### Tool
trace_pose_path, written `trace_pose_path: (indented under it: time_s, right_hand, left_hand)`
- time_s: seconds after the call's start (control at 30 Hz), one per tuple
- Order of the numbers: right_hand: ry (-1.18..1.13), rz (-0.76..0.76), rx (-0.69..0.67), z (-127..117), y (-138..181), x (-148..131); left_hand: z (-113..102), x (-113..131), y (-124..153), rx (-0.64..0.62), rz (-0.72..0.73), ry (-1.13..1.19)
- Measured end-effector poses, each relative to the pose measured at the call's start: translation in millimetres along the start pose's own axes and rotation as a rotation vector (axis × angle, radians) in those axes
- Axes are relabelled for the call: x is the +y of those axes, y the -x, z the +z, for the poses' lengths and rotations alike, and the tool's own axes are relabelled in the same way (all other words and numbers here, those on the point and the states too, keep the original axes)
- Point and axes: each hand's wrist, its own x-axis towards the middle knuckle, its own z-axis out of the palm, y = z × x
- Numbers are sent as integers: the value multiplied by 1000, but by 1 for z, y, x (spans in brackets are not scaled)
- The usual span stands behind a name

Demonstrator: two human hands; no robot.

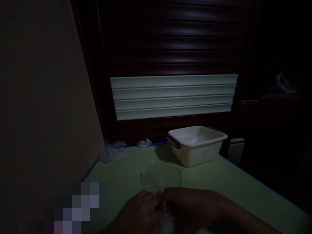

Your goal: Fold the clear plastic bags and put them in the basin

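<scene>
My left hand (142, 211) and my right hand (195, 203) meet low in the picture, over the near part of the table, with fingers curled inward. Both are closed on a clear plastic bag (162, 177). It spreads, thin and crinkled, on the tabletop beyond my knuckles. A pale bit of plastic (168, 224) also shows below and between the fingers. The fingertips are mostly hidden and the light is dim, so anything small inside the grip cannot be made out.
A cream plastic basin (195, 156) with dark handles stands at the table's back right, clear bags (195, 139) inside. Crumpled clear plastic (110, 151) lies at the back left, a smaller piece (145, 143) beside it. The green tabletop (126, 175) meets a wall (48, 97) on the left.
</scene>
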Motion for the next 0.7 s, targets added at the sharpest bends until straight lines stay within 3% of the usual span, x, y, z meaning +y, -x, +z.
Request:
trace_pose_path:
  time_s: [0.2, 0.47, 0.7]
  right_hand:
    - [12, 33, 159, 0, 4, -7]
    - [-5, 119, 117, -7, 8, -5]
    - [-15, 225, 193, -1, 6, 0]
  left_hand:
    - [-8, 6, -3, -1, -56, 28]
    - [-5, 4, 0, 43, -55, 17]
    - [-1, 1, 1, 26, 18, -24]
